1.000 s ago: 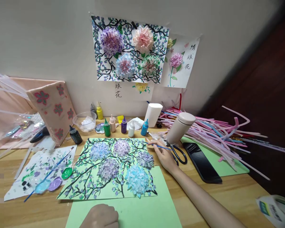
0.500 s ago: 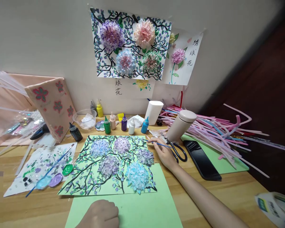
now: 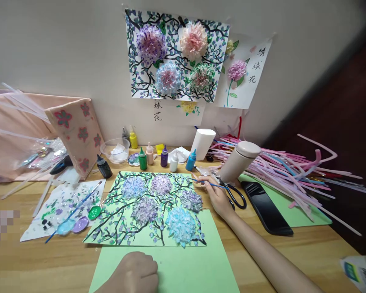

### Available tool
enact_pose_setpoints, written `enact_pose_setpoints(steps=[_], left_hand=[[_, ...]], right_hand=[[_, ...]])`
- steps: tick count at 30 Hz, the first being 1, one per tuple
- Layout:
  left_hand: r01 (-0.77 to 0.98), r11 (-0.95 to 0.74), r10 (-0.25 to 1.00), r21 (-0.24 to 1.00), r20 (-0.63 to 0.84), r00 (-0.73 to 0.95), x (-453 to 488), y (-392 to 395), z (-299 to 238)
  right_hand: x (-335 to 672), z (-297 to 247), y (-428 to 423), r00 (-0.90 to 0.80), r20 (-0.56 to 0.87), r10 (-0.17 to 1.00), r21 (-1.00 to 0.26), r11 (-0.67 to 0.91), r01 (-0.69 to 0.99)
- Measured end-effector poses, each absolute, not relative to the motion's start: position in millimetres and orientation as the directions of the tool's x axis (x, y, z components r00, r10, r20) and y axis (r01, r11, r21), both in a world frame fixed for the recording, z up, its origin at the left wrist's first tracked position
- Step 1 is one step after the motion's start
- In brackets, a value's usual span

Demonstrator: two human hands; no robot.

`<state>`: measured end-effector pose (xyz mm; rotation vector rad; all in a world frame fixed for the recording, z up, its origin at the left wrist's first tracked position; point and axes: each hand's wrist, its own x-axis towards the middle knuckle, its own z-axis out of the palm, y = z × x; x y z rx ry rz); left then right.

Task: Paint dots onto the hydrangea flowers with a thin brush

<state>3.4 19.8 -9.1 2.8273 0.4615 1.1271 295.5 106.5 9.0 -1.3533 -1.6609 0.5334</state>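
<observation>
My right hand (image 3: 217, 196) is closed on a thin blue paintbrush (image 3: 214, 184). Its tip is at the upper right edge of a green sheet painting (image 3: 110, 228), which bears black branches, small purple and green leaves and several fluffy paper flowers. The light blue flower (image 3: 181, 225) is the largest. Curled into a fist, my left hand (image 3: 137, 273) rests on a plain green sheet (image 3: 195, 266) below the painting; nothing shows in it. Black-handled scissors (image 3: 238, 197) lie just beside my right hand.
Paint bottles (image 3: 142, 159) line the back of the table. Left are a paint-spotted paper (image 3: 53, 203), another blue brush (image 3: 84, 200) and paint dishes (image 3: 80, 224). Right stand a tumbler (image 3: 240, 160), a phone (image 3: 266, 208) and pipe cleaners (image 3: 280, 175). A finished flower picture (image 3: 177, 57) hangs on the wall.
The view has swung slightly left, so everything sits farther right in the picture. My right hand keeps the brush near the painting's upper right edge; my left fist stays on the green sheet.
</observation>
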Motion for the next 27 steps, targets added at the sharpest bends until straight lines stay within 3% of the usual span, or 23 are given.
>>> enact_pose_setpoints(steps=[3, 11, 15, 20, 23, 27], left_hand=[[0.254, -0.943, 0.331, 0.213, 0.65, 0.684, 4, 19, -3], [0.339, -0.86, 0.491, 0.381, 0.434, 0.755, -2, 13, 1], [0.401, -0.852, 0.501, 0.337, 0.295, 0.814, 0, 13, -2], [0.432, -0.859, 0.479, 0.275, 0.132, 0.868, 2, 14, 7], [0.405, -0.874, 0.427, 0.27, 0.026, 0.904, 2, 14, 15], [0.45, -0.842, 0.451, 0.298, -0.071, 0.89, 1, 15, 24]], right_hand=[[298, 5, 106, 0.039, 0.384, 0.923, -0.784, 0.303, 0.542], [265, 30, 93, 0.102, 0.493, 0.864, -0.799, 0.403, 0.446], [192, 69, 81, -0.176, 0.462, 0.869, -0.783, 0.493, 0.379], [87, 105, 84, -0.616, 0.324, 0.718, -0.699, 0.62, 0.357], [39, 105, 91, -0.706, 0.272, 0.654, -0.666, 0.658, 0.352], [2, 90, 99, -0.753, 0.219, 0.621, -0.628, 0.68, 0.378]])
